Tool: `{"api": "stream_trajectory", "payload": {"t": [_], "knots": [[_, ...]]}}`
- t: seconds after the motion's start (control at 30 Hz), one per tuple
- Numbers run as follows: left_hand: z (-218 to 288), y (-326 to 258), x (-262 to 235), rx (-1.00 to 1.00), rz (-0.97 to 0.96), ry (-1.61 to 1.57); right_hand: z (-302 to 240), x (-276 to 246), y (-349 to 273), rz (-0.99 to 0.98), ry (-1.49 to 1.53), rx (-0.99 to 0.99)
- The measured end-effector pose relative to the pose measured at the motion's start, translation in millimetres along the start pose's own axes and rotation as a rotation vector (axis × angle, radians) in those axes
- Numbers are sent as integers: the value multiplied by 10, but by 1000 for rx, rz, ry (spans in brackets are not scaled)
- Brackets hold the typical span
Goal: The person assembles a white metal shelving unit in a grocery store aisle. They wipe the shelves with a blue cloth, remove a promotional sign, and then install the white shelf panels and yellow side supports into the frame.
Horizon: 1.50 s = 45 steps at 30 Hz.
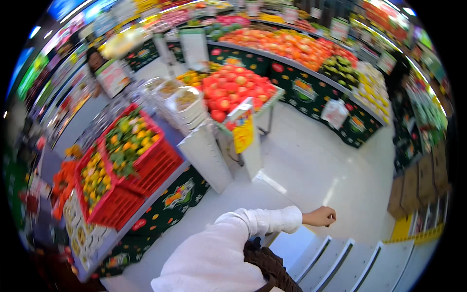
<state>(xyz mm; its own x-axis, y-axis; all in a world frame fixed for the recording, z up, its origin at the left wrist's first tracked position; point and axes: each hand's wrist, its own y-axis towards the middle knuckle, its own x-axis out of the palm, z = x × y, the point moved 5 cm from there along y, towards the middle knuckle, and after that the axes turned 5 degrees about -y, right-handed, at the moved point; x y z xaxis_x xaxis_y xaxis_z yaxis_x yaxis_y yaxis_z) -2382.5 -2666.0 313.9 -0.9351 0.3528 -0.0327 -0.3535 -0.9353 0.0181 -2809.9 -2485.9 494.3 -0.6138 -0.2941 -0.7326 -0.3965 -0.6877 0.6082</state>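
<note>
Brightly lit supermarket fruit displays curve around a pale floor (311,160). Toward 9 o'clock, two red crates (163,165) of leafy orange fruit (141,138) sit side by side on a counter (143,204) with a dark green patterned front. At about 10 o'clock stand white tubs (190,114), stacked, their number unclear. The arm, in one white sleeve (265,221), rises from between 6 and 7 o'clock, bends at the elbow and lays its forearm across toward the right. At 12 o'clock, red fruit (238,92) is heaped on a single stand, too many to count, with one yellow sign (243,136) just below in view. One bare left hand (318,216) shows at 4 o'clock. Its grip is drawn in, fingers curled toward the palm in a loose fist, and nothing shows in it. The right hand is out of view, so its grip cannot be told. One white bag (334,113) hangs at 2 o'clock. Nearest the visible hand, white boards (340,267) lie between 4 and 5 o'clock: at least four, with three dark gaps. At 3 o'clock stand brown boxes (411,192), at least three.
</note>
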Motion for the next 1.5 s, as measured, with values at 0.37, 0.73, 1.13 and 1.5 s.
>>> {"api": "stream_trajectory", "payload": {"t": [0.37, 0.73, 1.13, 1.5], "knots": [[371, 1276, 1005, 127, -509, 123, -629, 243, 690, 81, 74, 158], [816, 1016, 2190, 591, -839, 253, -649, 175, 679, 82, -50, 254], [1885, 1876, 3298, 1378, -738, 322, -543, 315, 699, 106, -51, 267], [1763, 2199, 3704, 1335, -849, 392, -620, 390, 843, 78, -18, 272]]}}
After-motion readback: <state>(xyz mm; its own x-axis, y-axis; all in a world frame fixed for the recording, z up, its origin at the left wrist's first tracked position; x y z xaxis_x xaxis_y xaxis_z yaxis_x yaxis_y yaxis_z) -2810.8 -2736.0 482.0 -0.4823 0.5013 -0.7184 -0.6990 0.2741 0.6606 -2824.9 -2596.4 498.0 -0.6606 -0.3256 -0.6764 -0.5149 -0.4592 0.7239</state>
